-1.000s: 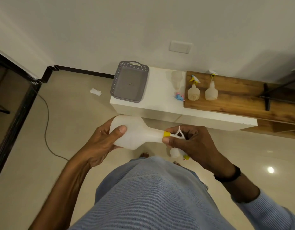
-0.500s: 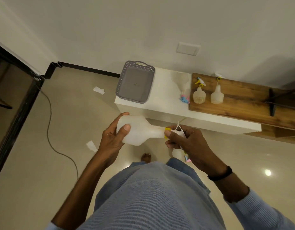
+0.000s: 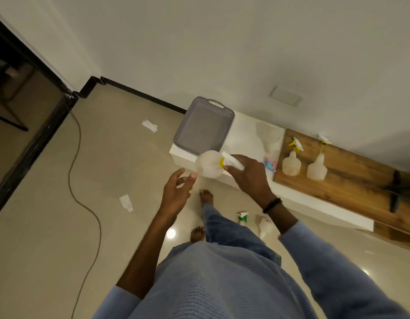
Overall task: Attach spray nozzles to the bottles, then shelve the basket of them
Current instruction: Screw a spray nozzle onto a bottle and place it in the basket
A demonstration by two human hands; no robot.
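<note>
1. Bottle, nozzle fitted, hangs from the gripping right hand at the counter edge, just short of the empty basket.
2. Two nozzled bottles stand on the board. Another bottle and a green nozzle lie apart on the floor. Shelving remains.
3. Left hand, gripping the bottle half a second ago, is now open beside it.
</note>
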